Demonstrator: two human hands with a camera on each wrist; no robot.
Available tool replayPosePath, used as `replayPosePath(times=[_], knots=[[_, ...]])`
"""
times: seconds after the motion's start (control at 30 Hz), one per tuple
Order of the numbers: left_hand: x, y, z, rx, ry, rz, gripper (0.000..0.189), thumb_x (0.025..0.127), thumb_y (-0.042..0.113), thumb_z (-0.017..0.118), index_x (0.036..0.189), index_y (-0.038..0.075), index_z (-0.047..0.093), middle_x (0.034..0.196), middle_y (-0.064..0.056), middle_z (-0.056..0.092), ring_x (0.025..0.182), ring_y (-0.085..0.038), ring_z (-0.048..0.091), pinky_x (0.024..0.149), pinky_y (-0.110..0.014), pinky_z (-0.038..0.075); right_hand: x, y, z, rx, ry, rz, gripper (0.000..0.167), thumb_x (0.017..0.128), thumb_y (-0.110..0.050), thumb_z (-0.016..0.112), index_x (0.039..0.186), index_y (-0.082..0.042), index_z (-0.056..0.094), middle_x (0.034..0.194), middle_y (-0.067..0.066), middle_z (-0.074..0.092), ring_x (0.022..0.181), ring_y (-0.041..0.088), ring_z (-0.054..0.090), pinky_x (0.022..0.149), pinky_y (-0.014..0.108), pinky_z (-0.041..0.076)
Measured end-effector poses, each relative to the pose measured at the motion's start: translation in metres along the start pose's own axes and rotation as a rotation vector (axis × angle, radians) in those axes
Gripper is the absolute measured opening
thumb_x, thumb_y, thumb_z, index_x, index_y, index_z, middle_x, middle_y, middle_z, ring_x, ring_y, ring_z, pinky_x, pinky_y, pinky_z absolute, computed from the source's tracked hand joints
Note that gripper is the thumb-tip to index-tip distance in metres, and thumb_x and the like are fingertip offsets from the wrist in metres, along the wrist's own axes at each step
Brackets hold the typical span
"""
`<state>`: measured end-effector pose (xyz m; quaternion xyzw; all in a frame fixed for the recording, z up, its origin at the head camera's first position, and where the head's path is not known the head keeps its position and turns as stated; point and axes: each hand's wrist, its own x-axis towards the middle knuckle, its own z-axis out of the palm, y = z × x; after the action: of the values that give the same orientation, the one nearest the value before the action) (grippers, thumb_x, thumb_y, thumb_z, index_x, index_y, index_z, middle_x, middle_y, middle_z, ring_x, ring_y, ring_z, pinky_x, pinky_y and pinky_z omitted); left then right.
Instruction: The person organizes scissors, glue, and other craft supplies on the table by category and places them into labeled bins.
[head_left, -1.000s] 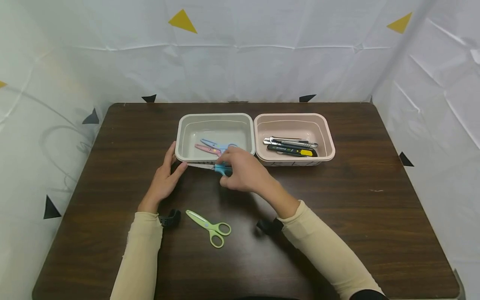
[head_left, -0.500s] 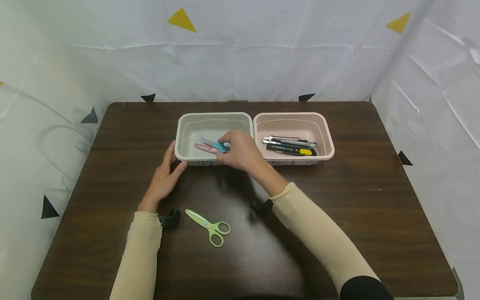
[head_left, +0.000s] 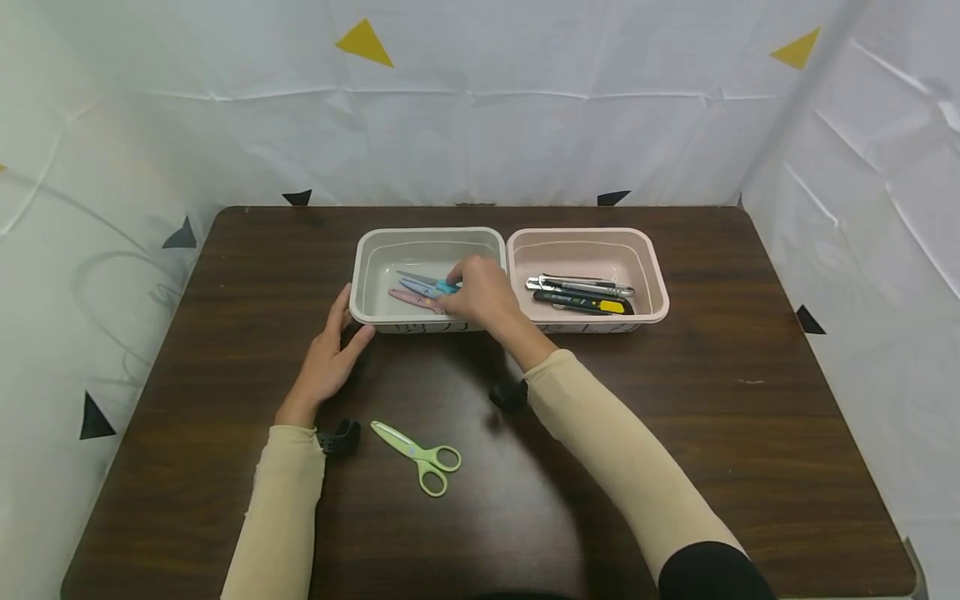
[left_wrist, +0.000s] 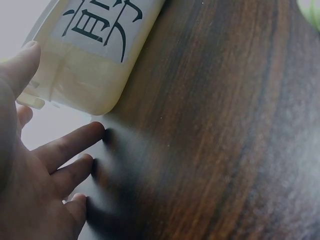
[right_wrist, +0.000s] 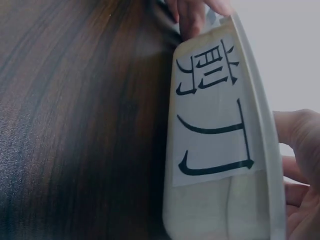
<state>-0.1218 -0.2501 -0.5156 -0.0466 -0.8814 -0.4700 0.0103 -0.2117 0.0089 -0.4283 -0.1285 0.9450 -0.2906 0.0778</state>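
My right hand (head_left: 483, 292) reaches into the grey-green bin (head_left: 428, 320) and pinches blue-handled scissors (head_left: 447, 287) by the handle, blades pointing left. Beside them in the bin lie light-blue scissors (head_left: 422, 287) and pink scissors (head_left: 411, 298); my fingers hide their handles. At the bin's front left corner is my left hand (head_left: 322, 367), its fingers extended along the side and thumb near the front rim. In the left wrist view that hand (left_wrist: 45, 175) has its fingers spread beside the bin's corner (left_wrist: 95, 95). Green scissors (head_left: 420, 457) lie on the table in front.
A pink bin (head_left: 592, 320) stands right beside the grey-green one, holding several cutter knives (head_left: 585, 302). The grey-green bin's front bears a white label (right_wrist: 215, 115) with dark characters. White sheeting (head_left: 472, 142) rises behind the brown table (head_left: 675, 433) and at both sides.
My right hand has carried the blue-handled scissors from in front of the grey-green bin over its rim and down into it. The left hand has stayed in place.
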Motion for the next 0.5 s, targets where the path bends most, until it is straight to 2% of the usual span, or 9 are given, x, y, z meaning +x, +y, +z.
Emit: replayPosePath(times=[0.17,0.3,0.5], knots=[[-0.0002,-0.0001,0.0001,0.002,-0.001,-0.003,0.074,0.100,0.042,0.055,0.158,0.037,0.010,0.150,-0.011,0.044,0.139,-0.035,0.036,0.104,-0.066,0.025,0.0057,0.0029,0.0047,-0.043,0.021,0.019,0.029,0.077,-0.027,0.077,0.101,-0.009,0.077,0.091,0.002,0.069,0.076,0.017,0.059,0.068,0.030,0.048],[0.0007,-0.0007,0.0004,-0.003,-0.003,-0.010,0.074,0.099,0.043,0.055,0.157,0.040,0.009,0.151,-0.011,0.042,0.140,-0.034,0.035,0.104,-0.067,0.025,0.0085,0.0022,0.0063,-0.079,0.036,0.019,0.025,0.075,-0.023,0.076,0.095,-0.008,0.077,0.085,0.002,0.068,0.072,0.017,0.058,0.065,0.030,0.047],[0.0003,-0.0008,0.0003,-0.003,0.000,-0.010,0.074,0.099,0.043,0.056,0.157,0.041,0.009,0.151,-0.012,0.042,0.140,-0.034,0.035,0.104,-0.068,0.025,0.0101,0.0011,0.0099,-0.098,0.011,0.033,0.017,0.074,-0.021,0.076,0.087,-0.009,0.075,0.080,0.001,0.067,0.068,0.017,0.058,0.062,0.030,0.048]])
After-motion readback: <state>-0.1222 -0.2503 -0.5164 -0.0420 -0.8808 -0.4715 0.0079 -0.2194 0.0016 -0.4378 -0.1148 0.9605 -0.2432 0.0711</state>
